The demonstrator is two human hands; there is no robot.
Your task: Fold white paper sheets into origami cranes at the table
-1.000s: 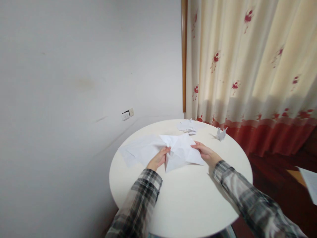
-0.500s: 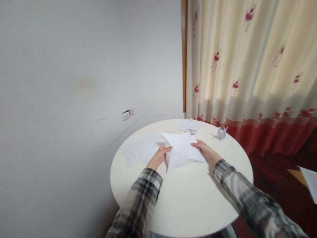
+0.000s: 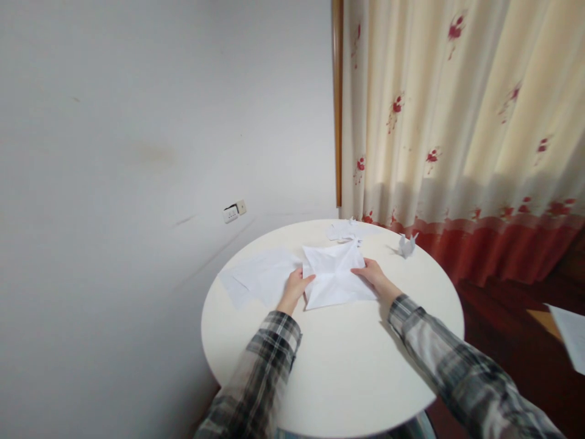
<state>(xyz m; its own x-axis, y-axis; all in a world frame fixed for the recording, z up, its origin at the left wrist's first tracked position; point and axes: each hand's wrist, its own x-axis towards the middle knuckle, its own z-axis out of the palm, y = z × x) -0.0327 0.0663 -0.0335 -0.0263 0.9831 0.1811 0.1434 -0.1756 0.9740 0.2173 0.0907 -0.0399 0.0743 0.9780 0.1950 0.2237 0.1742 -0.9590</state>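
Observation:
A creased white sheet of paper [image 3: 336, 274] is held between my two hands, just over the round white table [image 3: 347, 366]. My left hand [image 3: 295, 288] pinches its left edge, thumb on top and fingers underneath. On the opposite edge, my right hand [image 3: 372, 275] grips the paper the same way, thumb above. Folds run across the sheet toward its corners. Other flat white sheets [image 3: 256, 277] lie on the table beyond my left hand.
A small folded paper figure [image 3: 406, 246] stands at the table's far right edge. More folded paper pieces [image 3: 345, 230] lie at the back. The wall with a socket [image 3: 231, 213] is at the left, and a floral curtain [image 3: 420, 122] hangs behind.
The paper between my hands lies flatter and more spread, its lower left corner now less drooped. My hands keep their hold at both edges. The view has shifted slightly.

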